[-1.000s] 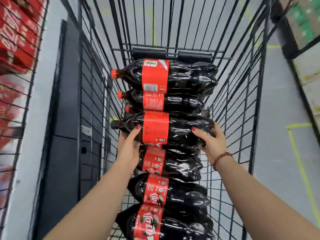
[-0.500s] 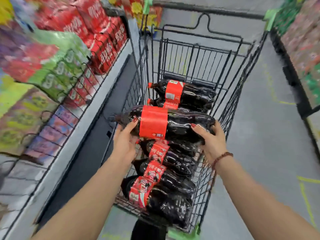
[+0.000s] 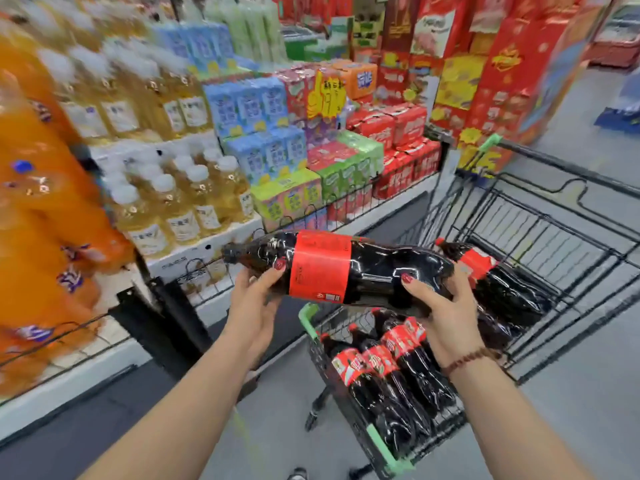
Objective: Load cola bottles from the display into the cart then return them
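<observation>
Bottle: 1 big cola bottle [image 3: 374, 271] is lying level in the air over the near left corner of the cart [image 3: 540, 226], between cart and shelf [image 3: 381, 213]. The cap [image 3: 229, 252] is pointing left.
Left hand: the left hand [image 3: 254, 303] is cupping the bottle's shoulder from below. The thumb is pressing on top just left of the red label [image 3: 320, 266]. The fingers are curling underneath, mostly hidden.
Right hand: the right hand [image 3: 446, 313] is wrapping the base end, with the thumb on the near face and the fingers curling round the far side.
Cart load: at least 3 bottles [image 3: 391, 368] are lying side by side at the near end, and 1 more [image 3: 502, 282] is lying farther right.
Weight: going by its size and full dark fill, it is probably weighing heavy. 2 hands, 1 at each end, are sharing the load sensibly.
Stiffness: sealed fizzy plastic is likely staying firm and giving little under the fingers.
Surface: the gloss is throwing back the lights, so it is likely slippery, the label wrap included.
Best hold: the narrowing shoulder and the pinched waist near the base are offering the surest purchase. The cap alone is looking too small for this weight.
Fragility: a drop is more likely denting it and shaking the fizz than breaking it.
Unclear: the left shelves are blurring, and the bottle's slot is not showing.
</observation>
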Motion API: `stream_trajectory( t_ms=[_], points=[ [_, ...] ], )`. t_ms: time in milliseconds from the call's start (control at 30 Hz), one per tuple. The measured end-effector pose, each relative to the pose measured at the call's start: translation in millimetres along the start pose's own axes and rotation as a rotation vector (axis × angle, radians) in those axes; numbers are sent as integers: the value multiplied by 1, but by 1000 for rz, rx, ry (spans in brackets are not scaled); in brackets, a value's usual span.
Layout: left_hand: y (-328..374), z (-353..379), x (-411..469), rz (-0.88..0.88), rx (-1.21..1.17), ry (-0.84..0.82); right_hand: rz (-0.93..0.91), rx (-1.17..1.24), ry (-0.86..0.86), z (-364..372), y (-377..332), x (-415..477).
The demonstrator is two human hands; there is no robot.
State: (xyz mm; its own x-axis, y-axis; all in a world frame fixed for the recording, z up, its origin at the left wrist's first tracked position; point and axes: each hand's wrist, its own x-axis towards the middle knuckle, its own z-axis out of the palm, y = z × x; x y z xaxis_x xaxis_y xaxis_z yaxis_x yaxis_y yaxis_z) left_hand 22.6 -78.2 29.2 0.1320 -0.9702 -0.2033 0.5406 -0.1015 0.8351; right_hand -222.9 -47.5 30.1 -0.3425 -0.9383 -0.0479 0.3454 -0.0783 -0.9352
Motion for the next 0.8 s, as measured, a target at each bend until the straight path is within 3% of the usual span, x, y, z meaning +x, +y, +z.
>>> stream_trajectory(
  t_ms=[400,633,800],
  points=[
    [119,-206,-126,406,-107,362,143,16,-548,205,64,-95],
    [188,-356,-214,553,-172,562,251,25,-828,341,119,-219],
    [232,-446,-283,644,-181,694,326,18,-919,426,159,-314]
  ],
)
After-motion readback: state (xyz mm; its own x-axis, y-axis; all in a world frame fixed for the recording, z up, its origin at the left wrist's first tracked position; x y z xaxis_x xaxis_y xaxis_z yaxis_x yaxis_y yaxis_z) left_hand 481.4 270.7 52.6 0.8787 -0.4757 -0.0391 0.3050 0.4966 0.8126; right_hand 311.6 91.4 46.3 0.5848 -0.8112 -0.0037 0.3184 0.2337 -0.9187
